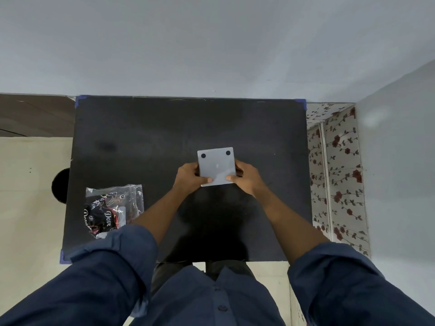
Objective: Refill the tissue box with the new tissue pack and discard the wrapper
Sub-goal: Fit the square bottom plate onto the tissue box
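Observation:
A light grey square tissue box [216, 164] is held over the middle of the black table [146, 137]. The face toward me is flat, with two black round pads near its far corners. My left hand [188, 178] grips its left side with the thumb on the near edge. My right hand [247, 180] grips its right side in the same way. A crumpled plastic wrapper [113, 210], partly clear and partly black with red and white print, lies on the table at the near left. Whether tissues are inside the wrapper or the box cannot be seen.
The table stands against a pale wall. A dark round object [60, 185] sits on the floor beyond the table's left edge. A panel with a rose pattern [339, 175] stands to the right of the table.

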